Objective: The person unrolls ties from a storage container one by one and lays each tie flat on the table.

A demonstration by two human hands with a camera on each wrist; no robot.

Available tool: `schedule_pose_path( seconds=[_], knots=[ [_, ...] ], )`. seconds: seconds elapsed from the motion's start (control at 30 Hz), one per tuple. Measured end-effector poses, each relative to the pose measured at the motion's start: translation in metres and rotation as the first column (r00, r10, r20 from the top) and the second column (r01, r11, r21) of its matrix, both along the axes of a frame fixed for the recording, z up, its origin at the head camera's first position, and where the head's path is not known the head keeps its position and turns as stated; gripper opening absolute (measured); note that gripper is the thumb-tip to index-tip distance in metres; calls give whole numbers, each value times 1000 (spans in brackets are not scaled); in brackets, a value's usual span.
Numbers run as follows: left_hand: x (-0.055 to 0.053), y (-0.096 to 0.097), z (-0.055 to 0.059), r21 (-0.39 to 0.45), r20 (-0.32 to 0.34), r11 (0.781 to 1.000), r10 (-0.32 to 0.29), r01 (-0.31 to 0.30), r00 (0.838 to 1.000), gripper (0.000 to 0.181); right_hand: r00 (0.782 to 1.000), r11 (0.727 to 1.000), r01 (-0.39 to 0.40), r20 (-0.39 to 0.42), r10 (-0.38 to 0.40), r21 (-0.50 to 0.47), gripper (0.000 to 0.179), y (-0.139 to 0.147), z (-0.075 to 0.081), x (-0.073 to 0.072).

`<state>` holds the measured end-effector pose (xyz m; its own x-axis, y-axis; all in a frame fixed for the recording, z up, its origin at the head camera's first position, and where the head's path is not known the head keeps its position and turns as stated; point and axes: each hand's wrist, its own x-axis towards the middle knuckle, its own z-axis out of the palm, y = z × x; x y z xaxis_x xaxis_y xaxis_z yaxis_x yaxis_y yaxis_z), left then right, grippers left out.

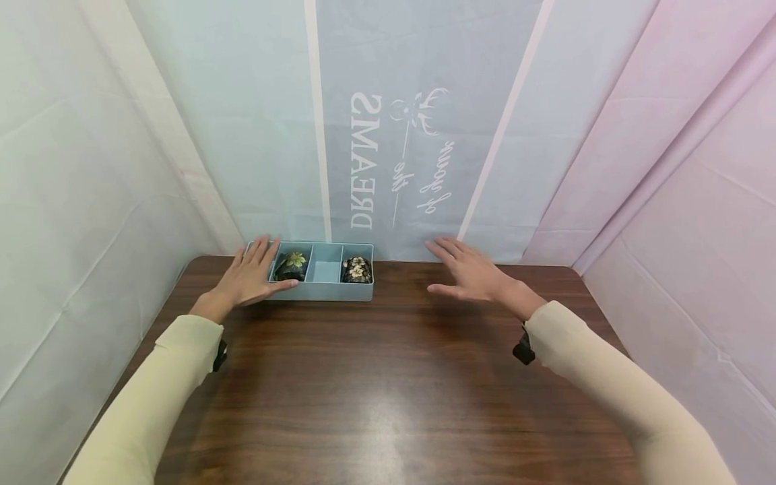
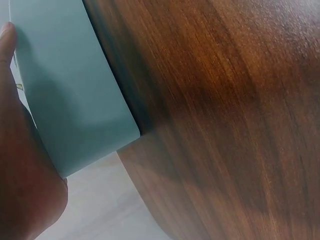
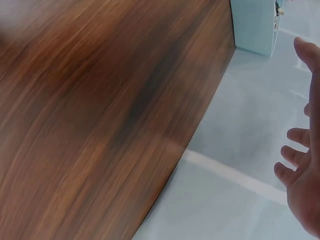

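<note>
A light blue divided box [image 1: 321, 291] stands at the back edge of the wooden table, left of centre. My left hand [image 1: 251, 273] spreads over its left end, fingers across the top and thumb along the front rim, hiding the leftmost compartment. Beside those fingers, a dark bundle with a green leaf pattern [image 1: 291, 264] fills one compartment. Another dark bundle, with cream flowers [image 1: 357, 269], sits in the right-end compartment, and the bare floor of a compartment shows between them. Off to the right of the box, my right hand [image 1: 475, 273] hovers with straight, spread fingers, holding nothing.
The brown wooden table [image 1: 376, 377] reaches toward me from the box. Behind it hangs a pale blue cloth [image 1: 267, 135] with mirrored white lettering. White and pinkish cloth [image 1: 685, 222] closes in both sides.
</note>
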<state>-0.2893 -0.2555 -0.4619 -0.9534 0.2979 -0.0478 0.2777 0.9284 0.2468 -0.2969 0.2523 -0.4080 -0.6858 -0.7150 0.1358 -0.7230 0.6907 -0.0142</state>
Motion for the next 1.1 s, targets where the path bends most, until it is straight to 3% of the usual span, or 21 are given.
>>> schedule_pose_path(
  seconds=[0.33,0.63,1.1],
  knots=[
    [0,2,0,-46,-17,999,-22,21,1000,112,998,997,-68,9,68,-32,91,-29,-1,-7],
    [-1,2,-3,-76,-28,997,-19,16,999,112,991,996,-77,108,81,-38,90,-55,-2,-11],
    [-1,1,-6,-87,-23,996,-16,14,1000,113,980,988,-122,144,136,-99,85,-96,-6,-18]
  ],
)
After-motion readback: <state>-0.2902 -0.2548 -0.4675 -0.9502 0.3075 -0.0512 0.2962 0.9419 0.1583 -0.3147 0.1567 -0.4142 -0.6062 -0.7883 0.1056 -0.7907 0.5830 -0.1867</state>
